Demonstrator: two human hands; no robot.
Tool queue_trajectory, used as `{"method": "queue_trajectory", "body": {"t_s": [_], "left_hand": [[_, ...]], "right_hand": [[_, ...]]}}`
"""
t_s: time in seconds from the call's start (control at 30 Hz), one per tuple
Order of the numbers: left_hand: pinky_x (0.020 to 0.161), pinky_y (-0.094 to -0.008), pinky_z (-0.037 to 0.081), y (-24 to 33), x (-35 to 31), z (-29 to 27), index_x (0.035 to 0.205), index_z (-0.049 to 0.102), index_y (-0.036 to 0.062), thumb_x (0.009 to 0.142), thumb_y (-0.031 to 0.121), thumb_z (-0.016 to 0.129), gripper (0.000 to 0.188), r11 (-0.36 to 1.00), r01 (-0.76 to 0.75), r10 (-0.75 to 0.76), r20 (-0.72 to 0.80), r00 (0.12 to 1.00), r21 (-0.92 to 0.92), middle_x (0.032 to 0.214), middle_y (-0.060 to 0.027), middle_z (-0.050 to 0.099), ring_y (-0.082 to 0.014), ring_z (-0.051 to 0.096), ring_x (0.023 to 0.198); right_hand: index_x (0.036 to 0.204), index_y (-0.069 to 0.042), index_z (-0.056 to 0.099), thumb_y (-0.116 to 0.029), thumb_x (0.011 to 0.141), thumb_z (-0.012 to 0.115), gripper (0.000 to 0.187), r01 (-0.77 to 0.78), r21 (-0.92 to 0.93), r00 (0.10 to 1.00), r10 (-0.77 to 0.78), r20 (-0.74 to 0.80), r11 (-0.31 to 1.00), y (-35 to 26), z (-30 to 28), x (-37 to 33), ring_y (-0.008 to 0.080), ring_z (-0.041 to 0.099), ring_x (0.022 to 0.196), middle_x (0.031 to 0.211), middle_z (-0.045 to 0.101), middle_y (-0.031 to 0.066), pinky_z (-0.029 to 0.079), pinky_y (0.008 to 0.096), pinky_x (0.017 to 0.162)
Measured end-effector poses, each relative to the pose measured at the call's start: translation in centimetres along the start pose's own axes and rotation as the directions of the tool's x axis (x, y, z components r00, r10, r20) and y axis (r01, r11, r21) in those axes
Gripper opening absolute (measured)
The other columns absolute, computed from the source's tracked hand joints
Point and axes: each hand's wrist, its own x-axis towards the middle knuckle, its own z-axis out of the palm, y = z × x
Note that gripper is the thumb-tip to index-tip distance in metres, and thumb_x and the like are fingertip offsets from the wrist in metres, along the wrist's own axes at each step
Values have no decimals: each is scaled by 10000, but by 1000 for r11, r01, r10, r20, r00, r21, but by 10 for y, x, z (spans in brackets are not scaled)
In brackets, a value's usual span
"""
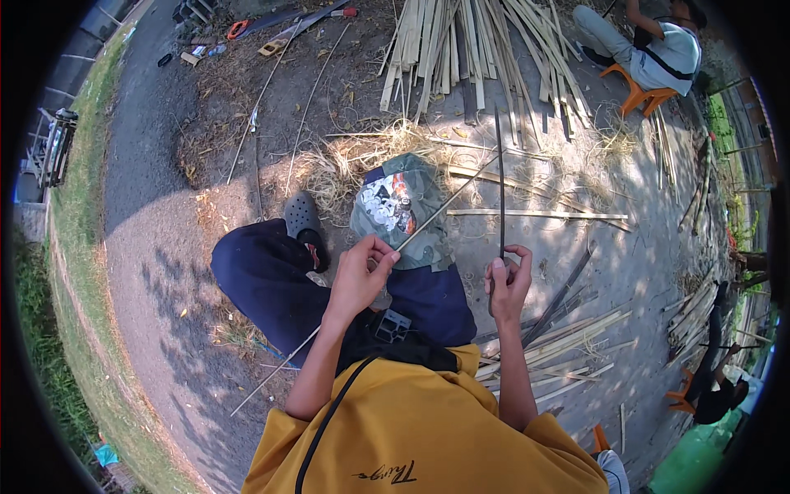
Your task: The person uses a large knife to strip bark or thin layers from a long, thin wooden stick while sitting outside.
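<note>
My left hand (362,273) is closed in a pinch on a thin, pale bamboo strip (448,200). The strip slants from the ground at lower left, past my forearm, to a tip at upper right. To the right, my right hand (509,284) grips a long, thin dark rod (501,181) that stretches nearly straight away from me; whether it is a split stick or a tool handle, I cannot tell. Near its far part the rod meets or crosses the strip's tip. A camouflage cloth (426,222) with a printed patch covers my right knee, between the hands.
A big pile of split bamboo (461,49) lies ahead, with curly shavings (329,173) nearer. More bamboo strips (568,346) lie by my right side. Two saws (280,37) rest far left. A person on an orange stool (642,89) sits far right; another person (724,395) sits at right.
</note>
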Motion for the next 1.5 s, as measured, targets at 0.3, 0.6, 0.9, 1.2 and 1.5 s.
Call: {"method": "queue_trajectory", "body": {"t_s": [0.3, 0.6, 0.9, 1.2, 1.5], "left_hand": [[520, -256, 455, -4, 11, 15, 971, 694, -32, 1032, 147, 727, 192, 985, 104, -102, 20, 995, -136, 754, -30, 687, -63, 582, 566], [569, -228, 463, -21, 11, 27, 1024, 710, -43, 1040, 142, 726, 186, 961, 105, -124, -59, 991, -256, 813, -43, 727, -47, 610, 641], [619, -302, 523, -16, 13, 38, 960, 701, -74, 959, 43, 755, 128, 995, -14, -7, -203, 979, -102, 814, -110, 742, -105, 680, 673], [664, -304, 549, -11, 16, 37, 973, 682, -79, 953, 3, 717, 92, 997, -33, 18, -193, 981, -76, 841, -113, 728, -131, 683, 729], [639, -321, 545, -14, 11, 34, 977, 672, -75, 957, 6, 729, 101, 998, -15, 2, -200, 980, -62, 842, -133, 725, -152, 681, 716]], "right_hand": [[1194, -34, 519, -187, 932, 812, 421, 206, -297, 954, -123, 273, 932, -17, 40, 12, 108, 600, 609, 753, 701, 77, 446, 294, 561], [1150, -62, 566, -429, 901, 837, 520, 293, -459, 882, -52, 469, 839, -25, 74, 24, 362, 789, 831, 922, 782, 194, 605, 440, 728], [1141, -51, 554, -442, 906, 829, 532, 294, -518, 879, -15, 477, 803, -25, 78, 28, 347, 776, 803, 908, 784, 183, 573, 425, 696], [1053, -27, 592, -463, 894, 837, 524, 311, -484, 879, -54, 474, 818, -22, 81, 33, 318, 738, 717, 818, 731, 136, 561, 416, 669], [991, -51, 610, -454, 883, 845, 479, 385, -528, 863, -94, 496, 757, -25, 88, 32, 343, 731, 697, 781, 706, 126, 546, 431, 632]]}}
